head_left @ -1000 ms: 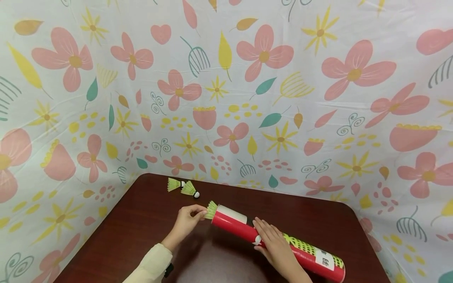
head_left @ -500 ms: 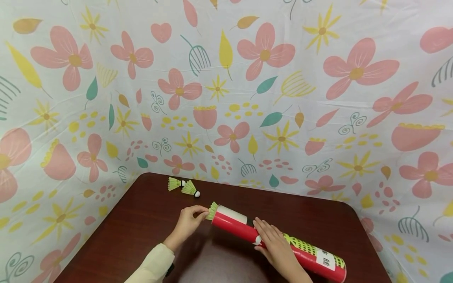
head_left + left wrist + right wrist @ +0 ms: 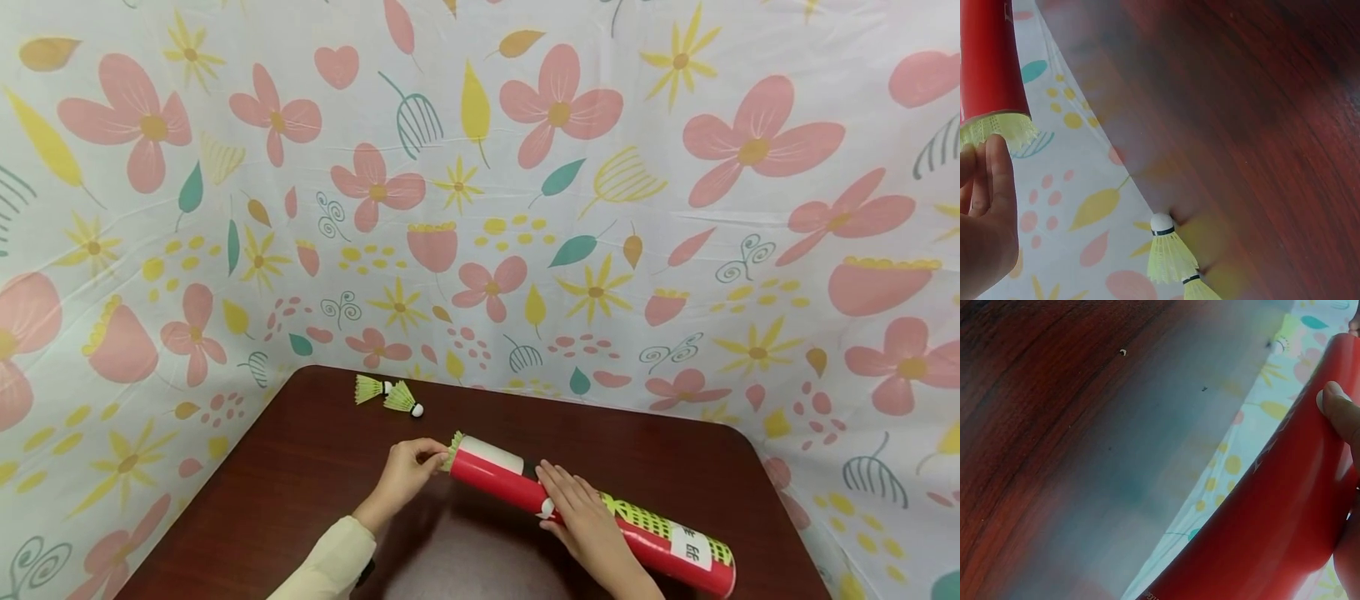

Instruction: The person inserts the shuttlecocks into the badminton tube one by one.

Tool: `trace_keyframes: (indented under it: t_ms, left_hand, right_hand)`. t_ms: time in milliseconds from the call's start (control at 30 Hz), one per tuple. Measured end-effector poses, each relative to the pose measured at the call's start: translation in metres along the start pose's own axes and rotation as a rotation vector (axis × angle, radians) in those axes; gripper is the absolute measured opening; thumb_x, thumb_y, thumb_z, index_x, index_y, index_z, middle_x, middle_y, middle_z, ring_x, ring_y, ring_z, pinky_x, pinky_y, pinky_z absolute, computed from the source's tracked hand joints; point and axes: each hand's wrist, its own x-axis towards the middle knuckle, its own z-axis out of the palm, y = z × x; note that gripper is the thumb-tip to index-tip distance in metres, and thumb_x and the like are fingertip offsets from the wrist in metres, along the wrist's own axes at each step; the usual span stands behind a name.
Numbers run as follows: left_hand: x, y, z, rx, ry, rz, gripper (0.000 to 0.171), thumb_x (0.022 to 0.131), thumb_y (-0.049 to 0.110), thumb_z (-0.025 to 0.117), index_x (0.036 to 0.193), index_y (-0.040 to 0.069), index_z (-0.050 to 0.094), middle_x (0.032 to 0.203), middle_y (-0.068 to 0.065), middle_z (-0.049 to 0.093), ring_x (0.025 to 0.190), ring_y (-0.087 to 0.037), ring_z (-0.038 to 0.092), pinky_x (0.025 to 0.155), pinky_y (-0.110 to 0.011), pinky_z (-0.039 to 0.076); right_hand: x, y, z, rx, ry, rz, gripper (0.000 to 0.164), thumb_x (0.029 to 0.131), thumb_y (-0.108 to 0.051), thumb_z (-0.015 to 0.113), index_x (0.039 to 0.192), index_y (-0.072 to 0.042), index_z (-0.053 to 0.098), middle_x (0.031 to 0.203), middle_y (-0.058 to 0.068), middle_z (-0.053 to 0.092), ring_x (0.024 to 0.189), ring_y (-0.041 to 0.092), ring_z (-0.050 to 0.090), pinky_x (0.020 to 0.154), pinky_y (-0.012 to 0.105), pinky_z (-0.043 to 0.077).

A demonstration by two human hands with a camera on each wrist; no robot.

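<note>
So the shuttle [image 3: 1013,127] is noticeably deeper in the tube [image 3: 498,482] than a second ago. A decent bit of yellow skirt was poking out then; now only a short frill shows past the rim. The cork end is hidden inside, but it looks like this one's nearly seated. The left hand [image 3: 405,475] has moved along with it and pinches the frill between thumb and fingertips, right at the mouth. The right hand [image 3: 585,525] is wrapped over the middle of the tube, fingers across the top and thumb on the near side, and hasn't really budged.

Tube sits at a slant, mouth to the left and farther away, other end nearer and to the right. The mouth end looks lifted off the desk [image 3: 315,467] going by the shadow; can't tell whether the other end is resting. That end is getting near the right edge, so probably not much slack for sliding it that way. Way more room on the left for the pinching hand to back off. The left loose shuttle [image 3: 368,389] and right loose shuttle [image 3: 400,397] lie by the far edge, close to the patterned cloth [image 3: 480,183], well apart from the mouth.
</note>
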Motion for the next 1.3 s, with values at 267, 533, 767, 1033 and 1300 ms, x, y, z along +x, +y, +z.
trace_keyframes:
  t_ms: [267, 533, 767, 1033, 1300]
  left_hand:
    - [0.001, 0.000, 0.002, -0.004, -0.062, 0.013, 0.006, 0.085, 0.002, 0.071, 0.086, 0.007, 0.074, 0.078, -0.002, 0.070, 0.062, -0.004, 0.061, 0.055, -0.023, 0.051]
    - [0.003, -0.001, 0.004, -0.006, -0.089, 0.054, 0.007, 0.084, 0.002, 0.072, 0.086, 0.008, 0.075, 0.078, -0.001, 0.070, 0.062, -0.004, 0.058, 0.055, -0.023, 0.051]
    - [0.003, -0.004, 0.000, -0.072, -0.146, -0.004, 0.006, 0.084, 0.005, 0.072, 0.087, 0.008, 0.076, 0.077, -0.001, 0.069, 0.062, -0.009, 0.061, 0.058, -0.024, 0.052]
    - [0.004, -0.013, -0.008, -0.178, -0.193, 0.038, 0.011, 0.086, 0.005, 0.068, 0.095, -0.001, 0.074, 0.083, -0.013, 0.069, 0.069, -0.028, 0.067, 0.063, -0.040, 0.057]
    - [0.011, -0.032, -0.021, -0.213, -0.037, -0.091, 0.014, 0.090, -0.001, 0.063, 0.100, -0.007, 0.070, 0.090, -0.025, 0.069, 0.080, -0.036, 0.069, 0.070, -0.034, 0.057]
  right_hand:
    - [0.000, -0.001, 0.001, -0.005, -0.012, 0.000, 0.083, 0.077, -0.035, 0.080, 0.146, -0.009, 0.042, 0.145, 0.007, 0.046, 0.129, 0.023, 0.046, 0.115, 0.021, 0.006]
    - [-0.001, -0.002, 0.002, 0.022, -0.048, 0.040, 0.090, 0.071, -0.027, 0.085, 0.148, -0.011, 0.039, 0.146, 0.007, 0.045, 0.130, 0.023, 0.046, 0.114, 0.020, 0.005]
    - [-0.001, -0.003, 0.002, 0.033, -0.049, 0.059, 0.088, 0.072, -0.029, 0.084, 0.147, -0.012, 0.040, 0.146, 0.006, 0.046, 0.130, 0.022, 0.046, 0.113, 0.021, 0.010]
    - [-0.002, -0.001, 0.003, 0.025, -0.042, 0.031, 0.073, 0.088, -0.046, 0.066, 0.147, -0.010, 0.041, 0.146, 0.007, 0.046, 0.130, 0.024, 0.046, 0.114, 0.018, 0.002]
    - [-0.002, 0.002, 0.004, 0.025, -0.022, 0.021, 0.069, 0.095, -0.056, 0.043, 0.146, -0.010, 0.041, 0.146, 0.007, 0.045, 0.130, 0.023, 0.046, 0.115, 0.020, 0.007]
